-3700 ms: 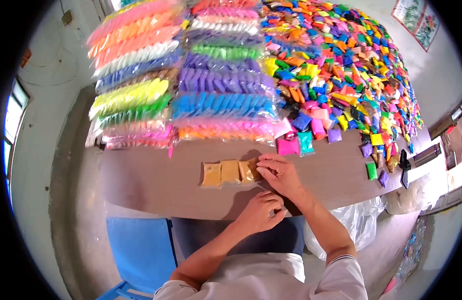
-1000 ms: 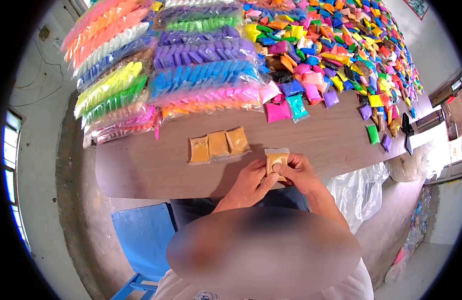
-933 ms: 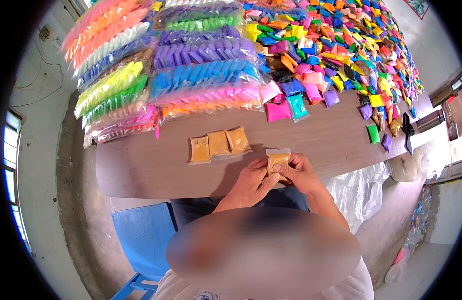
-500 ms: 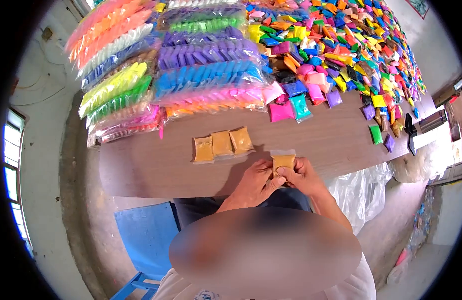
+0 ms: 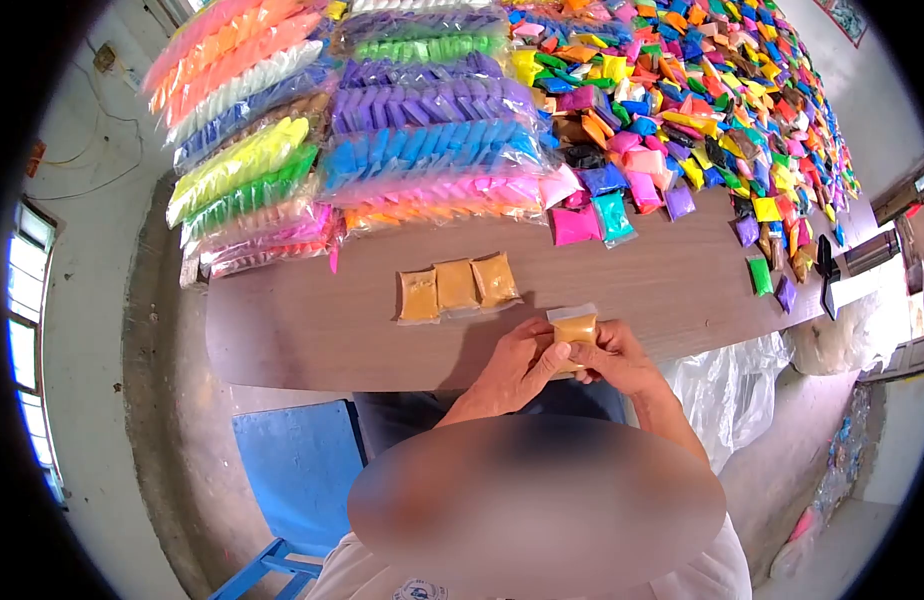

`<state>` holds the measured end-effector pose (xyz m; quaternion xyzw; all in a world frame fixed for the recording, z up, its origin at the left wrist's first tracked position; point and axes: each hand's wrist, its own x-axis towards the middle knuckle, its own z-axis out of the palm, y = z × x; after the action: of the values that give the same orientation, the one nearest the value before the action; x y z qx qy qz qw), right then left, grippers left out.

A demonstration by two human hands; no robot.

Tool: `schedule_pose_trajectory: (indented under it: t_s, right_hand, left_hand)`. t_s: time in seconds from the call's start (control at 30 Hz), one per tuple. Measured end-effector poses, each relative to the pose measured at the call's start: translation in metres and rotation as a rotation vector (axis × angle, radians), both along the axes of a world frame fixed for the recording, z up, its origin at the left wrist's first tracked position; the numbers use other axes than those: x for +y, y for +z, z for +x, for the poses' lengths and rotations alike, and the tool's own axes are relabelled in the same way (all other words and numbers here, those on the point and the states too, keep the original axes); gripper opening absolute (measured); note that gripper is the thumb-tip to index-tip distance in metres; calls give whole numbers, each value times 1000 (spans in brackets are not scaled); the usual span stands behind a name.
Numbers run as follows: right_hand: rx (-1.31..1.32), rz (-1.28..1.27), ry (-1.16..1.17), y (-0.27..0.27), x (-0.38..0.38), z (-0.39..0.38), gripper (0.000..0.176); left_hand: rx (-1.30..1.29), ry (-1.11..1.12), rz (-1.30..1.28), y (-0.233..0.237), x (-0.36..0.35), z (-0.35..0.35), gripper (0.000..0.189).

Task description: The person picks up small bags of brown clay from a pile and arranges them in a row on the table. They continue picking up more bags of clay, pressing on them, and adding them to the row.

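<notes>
A small clear packet of tan, clay-like material [image 5: 575,328] is held between my two hands at the near edge of the table. My left hand [image 5: 522,365] grips its left side, thumb across the lower front. On the right side, my right hand [image 5: 624,362] pinches it, with the thumb also on the front and fingers curled behind. The packet's lower part is partly hidden by the thumbs. Ahead and to the left, three similar tan packets lie in a touching row: a left one [image 5: 418,297], a middle one [image 5: 455,286] and a right one [image 5: 495,280].
Stacked clear bags of color-sorted packets [image 5: 432,140] cover the table's back left. A big loose heap of mixed-color packets [image 5: 702,110] fills the back right. Beside me stand a blue chair [image 5: 292,460] and clear plastic sheeting [image 5: 732,390] below the table [image 5: 282,340].
The thumbs have shifted on the held packet, the left one now higher on its front. The whole view has moved slightly; the three packets on the table keep their arrangement.
</notes>
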<state>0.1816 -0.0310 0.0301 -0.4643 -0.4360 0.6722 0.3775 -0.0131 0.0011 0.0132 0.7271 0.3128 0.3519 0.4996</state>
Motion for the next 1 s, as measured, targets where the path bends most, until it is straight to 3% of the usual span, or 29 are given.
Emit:
schedule_pose_trajectory:
  t_s: [0.07, 0.13, 0.2, 0.27, 0.37, 0.53, 0.6, 0.7, 0.77, 0.83, 0.9, 1.0]
  right_hand:
    - [-134, -25, 39, 5, 0, -6, 30]
    - [-59, 2, -2, -3, -1, 0, 31]
    - [15, 27, -40, -3, 0, 1, 32]
    - [-135, 87, -81, 5, 0, -1, 33]
    - [-113, 130, -88, -13, -2, 5, 31]
    - [-92, 68, -61, 8, 3, 3, 25]
    - [-75, 31, -41, 8, 9, 7, 24]
    - [-76, 162, -184, 2, 25, 12, 23]
    - [-267, 311, -278, 19, 42, 6, 23]
    - [-260, 412, -286, -4, 58, -1, 23]
    - [-628, 734, -260, -7, 68, -14, 23]
    - [-810, 1000, -186, -24, 78, -21, 34]
  left_hand:
    - [-47, 11, -82, -6, -2, 2, 50]
    - [-94, 21, -162, -6, -1, 2, 51]
    - [40, -5, 43, -3, 3, 1, 49]
    - [49, -17, 58, 0, 3, 1, 48]
    - [63, -27, 100, -5, 3, 3, 48]
    - [21, 44, 113, -5, 2, 4, 49]
    - [145, -72, 118, -5, 4, 2, 37]
    - [56, -45, 141, -11, 5, 3, 28]
    - [62, -21, 181, -7, 4, 5, 23]
    - [66, 0, 224, -5, 3, 6, 19]
    - [83, -8, 228, -8, 2, 6, 17]
    - [64, 20, 252, -12, 2, 7, 15]
